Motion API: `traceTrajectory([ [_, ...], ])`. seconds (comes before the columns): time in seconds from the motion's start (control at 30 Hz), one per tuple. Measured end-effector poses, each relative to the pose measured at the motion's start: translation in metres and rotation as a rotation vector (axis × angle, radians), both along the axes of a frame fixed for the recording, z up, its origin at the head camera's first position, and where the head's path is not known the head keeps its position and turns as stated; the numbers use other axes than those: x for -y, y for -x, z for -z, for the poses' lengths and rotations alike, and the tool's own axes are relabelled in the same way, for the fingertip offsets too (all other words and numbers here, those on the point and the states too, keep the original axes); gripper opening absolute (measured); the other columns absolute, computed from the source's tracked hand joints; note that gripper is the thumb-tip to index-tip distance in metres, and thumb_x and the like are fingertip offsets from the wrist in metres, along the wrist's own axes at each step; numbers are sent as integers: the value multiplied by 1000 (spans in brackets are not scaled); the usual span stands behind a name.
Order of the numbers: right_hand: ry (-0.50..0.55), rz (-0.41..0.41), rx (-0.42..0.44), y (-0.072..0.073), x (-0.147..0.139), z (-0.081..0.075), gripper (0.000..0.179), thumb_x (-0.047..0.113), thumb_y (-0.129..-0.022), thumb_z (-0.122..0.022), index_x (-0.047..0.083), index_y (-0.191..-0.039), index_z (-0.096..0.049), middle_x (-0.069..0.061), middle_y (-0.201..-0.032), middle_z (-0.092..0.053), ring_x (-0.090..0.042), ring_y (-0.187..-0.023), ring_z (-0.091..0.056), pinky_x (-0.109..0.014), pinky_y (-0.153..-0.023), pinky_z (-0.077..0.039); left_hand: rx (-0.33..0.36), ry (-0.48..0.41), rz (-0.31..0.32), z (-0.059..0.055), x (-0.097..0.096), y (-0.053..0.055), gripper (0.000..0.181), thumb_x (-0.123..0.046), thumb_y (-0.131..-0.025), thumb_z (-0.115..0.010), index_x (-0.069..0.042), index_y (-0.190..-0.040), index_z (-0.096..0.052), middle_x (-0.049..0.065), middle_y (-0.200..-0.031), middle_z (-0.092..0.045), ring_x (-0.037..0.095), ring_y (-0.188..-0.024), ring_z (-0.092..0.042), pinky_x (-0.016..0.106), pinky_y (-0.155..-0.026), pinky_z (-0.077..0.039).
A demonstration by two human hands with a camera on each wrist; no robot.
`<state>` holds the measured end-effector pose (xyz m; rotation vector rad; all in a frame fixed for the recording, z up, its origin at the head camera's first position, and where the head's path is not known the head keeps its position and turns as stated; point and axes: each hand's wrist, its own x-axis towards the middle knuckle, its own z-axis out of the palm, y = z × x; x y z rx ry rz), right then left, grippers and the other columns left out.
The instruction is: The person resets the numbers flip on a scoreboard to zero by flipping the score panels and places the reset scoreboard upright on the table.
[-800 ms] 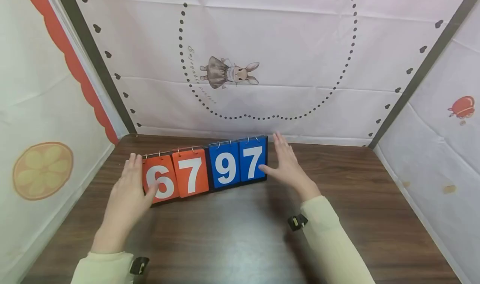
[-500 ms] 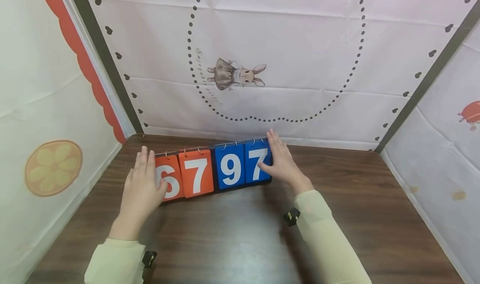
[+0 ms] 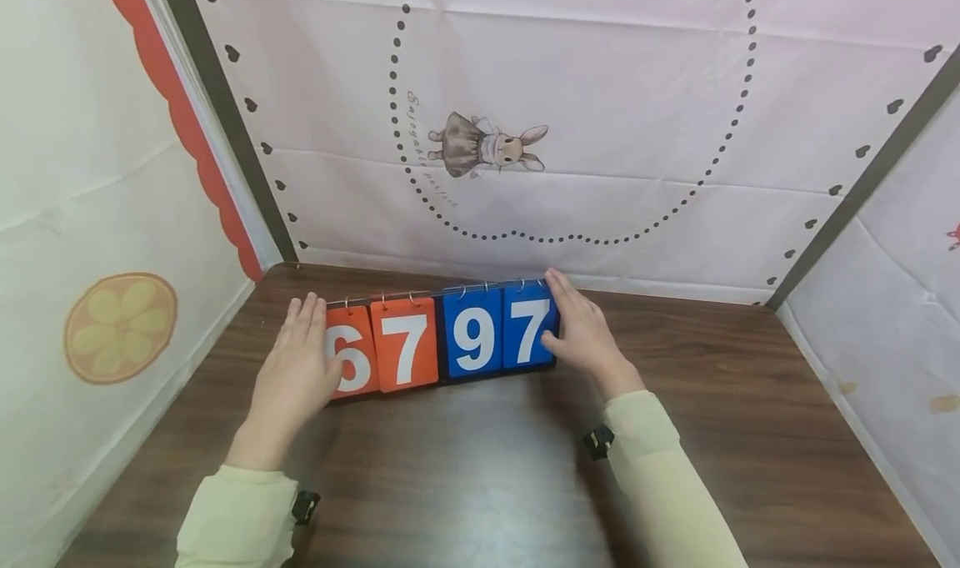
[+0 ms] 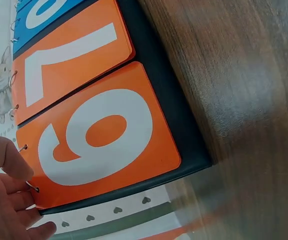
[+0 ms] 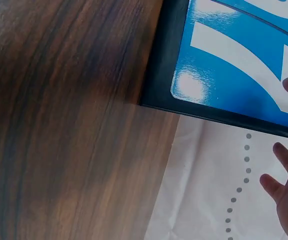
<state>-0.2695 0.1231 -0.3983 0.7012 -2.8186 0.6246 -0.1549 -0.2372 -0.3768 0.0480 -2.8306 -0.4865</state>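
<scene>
A flip scoreboard (image 3: 443, 368) stands slightly angled on the brown table. Its orange cards read 6 and 7, its blue cards 9 and 7. My left hand (image 3: 292, 376) is at the board's left end, fingers straight and close together, thumb over the front of the 6. The left wrist view has that thumb (image 4: 14, 160) at the metal rings along the top. At the opposite end is my right hand (image 3: 588, 330), fingers extended along the side and thumb over the last card. In the right wrist view, two spread fingers (image 5: 274, 185) show a gap from the black edge.
Behind the board rises a white cloth wall (image 3: 637, 118) printed with a rabbit and dots. Another cloth wall (image 3: 120, 218) with a red scalloped band lines the left. The wooden table (image 3: 735, 434) extends in front and to the right.
Both hands have closed in on the scoreboard's ends, the left moving right and the right moving left relative to it. The view has shifted slightly; the board stays in place.
</scene>
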Motion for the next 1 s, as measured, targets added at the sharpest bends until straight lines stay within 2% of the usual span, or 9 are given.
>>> traceTrajectory([
  [0.23, 7, 45, 37, -6, -12, 4, 87, 15, -82, -62, 22, -150, -9, 5, -155, -8, -28, -131, -31, -55, -104, -25, 32, 25, 32, 2, -7, 9, 83, -10, -78, -66, 8, -143, -17, 24, -149, -13, 36, -138, -3, 56, -104, -17],
  [0.4, 24, 87, 54, -11, -20, 5, 86, 15, -83, -63, 25, -149, -10, 4, -154, -10, -31, -125, -37, -55, -102, -28, 34, 43, 57, 0, -12, 20, 81, -10, -78, -64, 9, -143, -17, 25, -149, -14, 37, -138, -4, 58, -104, -16],
  [0.57, 35, 102, 37, -20, -28, 3, 85, 14, -82, -63, 23, -149, -12, 2, -154, -10, -32, -123, -39, -55, -99, -33, 68, 56, 58, -3, -19, 32, 84, -11, -78, -64, 8, -143, -15, 25, -149, -12, 39, -138, -3, 59, -104, -14],
  [0.77, 35, 121, 10, -39, -41, 5, 86, 12, -81, -63, 20, -149, -12, 2, -154, -10, -32, -118, -43, -54, -94, -38, 88, 150, 107, -6, -28, 44, 84, -14, -78, -65, 9, -143, -16, 26, -148, -14, 40, -137, -6, 58, -106, -9],
  [1.0, 48, 145, -4, -63, -53, 8, 86, 8, -80, -63, 16, -149, -12, -3, -154, -12, -33, -121, -42, -53, -95, -38, 76, 192, 170, -7, -37, 61, 80, -12, -79, -61, 9, -142, -17, 25, -149, -15, 39, -138, -6, 57, -107, 0],
])
